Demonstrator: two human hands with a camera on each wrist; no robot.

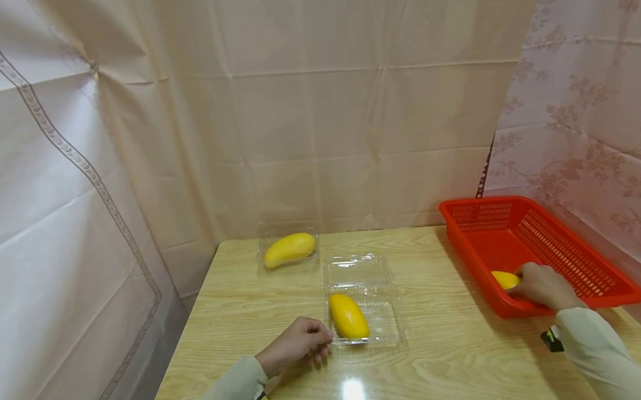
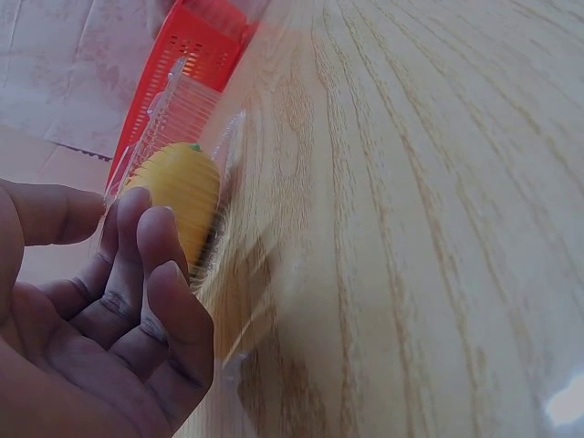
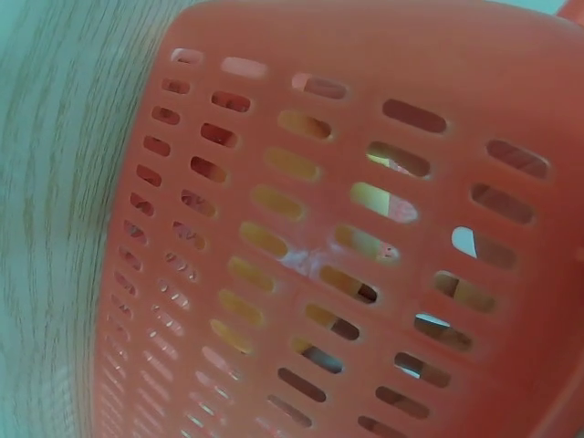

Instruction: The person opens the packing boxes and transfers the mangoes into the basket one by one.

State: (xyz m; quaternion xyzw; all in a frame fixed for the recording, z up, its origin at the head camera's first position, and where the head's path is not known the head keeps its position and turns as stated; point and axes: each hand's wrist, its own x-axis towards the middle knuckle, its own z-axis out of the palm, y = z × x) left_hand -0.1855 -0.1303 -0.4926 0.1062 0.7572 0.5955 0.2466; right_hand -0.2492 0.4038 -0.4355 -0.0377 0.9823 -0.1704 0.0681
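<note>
My left hand (image 1: pixel 300 344) pinches the near left edge of an opened clear plastic clamshell box (image 1: pixel 382 322) between thumb and fingertips. Inside that box, at its left side, lies a yellow mango (image 1: pixel 349 316), which the left wrist view shows through the clear wall. Its lid (image 1: pixel 356 271) is folded back flat, away from me. At the right, my right hand (image 1: pixel 544 285) reaches into a red plastic basket (image 1: pixel 494 240) and grips another yellow mango (image 1: pixel 502 280) near the basket's front left corner. The right wrist view sees this only through the slotted basket wall (image 3: pixel 301 255).
At the back left of the wooden table (image 1: pixel 240 323) a third mango (image 1: pixel 290 249) lies inside another clear plastic box (image 1: pixel 264 241). Pale cloth (image 1: pixel 349 115) hangs behind the table and along both sides. The basket stands near the right-hand cloth.
</note>
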